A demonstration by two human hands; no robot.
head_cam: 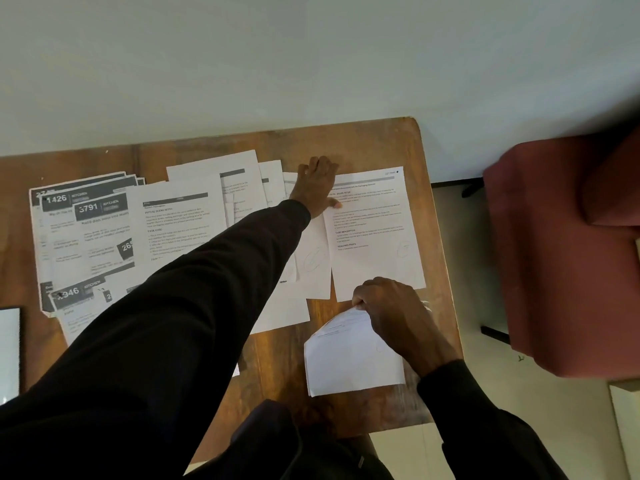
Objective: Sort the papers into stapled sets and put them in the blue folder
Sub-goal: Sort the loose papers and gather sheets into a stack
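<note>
Wooden table (277,368) seen from above, set against a pale wall (311,57) at 12 o'clock. Papers spread over most of the top.

At 9 o'clock: kitchen sheets (83,230), dark headers with large white numbers, fanned and partly covering one another. At about 10 o'clock: text sheet (180,223) with bold headings, lying over the edge of the kitchen sheets, lower part hidden under the left sleeve (173,323). Behind it, 11 to 12 o'clock: further white sheets (221,168), overlapped, only the tops in view.

Left hand (317,187) stretched across to 12 o'clock, palm down, fingers extended and resting flat on the far sheets, thumb touching the 9 o'clock edge of the printed sheet (374,233). Nothing gripped.

Printed sheet at 2 o'clock, flat, near the table's 3 o'clock edge, overlapping a mostly blank sheet (317,268) with a faint pen scribble.

Right hand (391,313) at 4 o'clock, fingers curled, pinching the upper corner of a bent sheet (349,358). Corner lifted and creased, remainder lying on the wood just beside the printed sheet's 6 o'clock edge. Contact between the two not determinable.

Off the table at 3 o'clock: red upholstered chair (568,254). At 8 o'clock, at the frame edge: flat white object (8,351), identity not determinable
</note>
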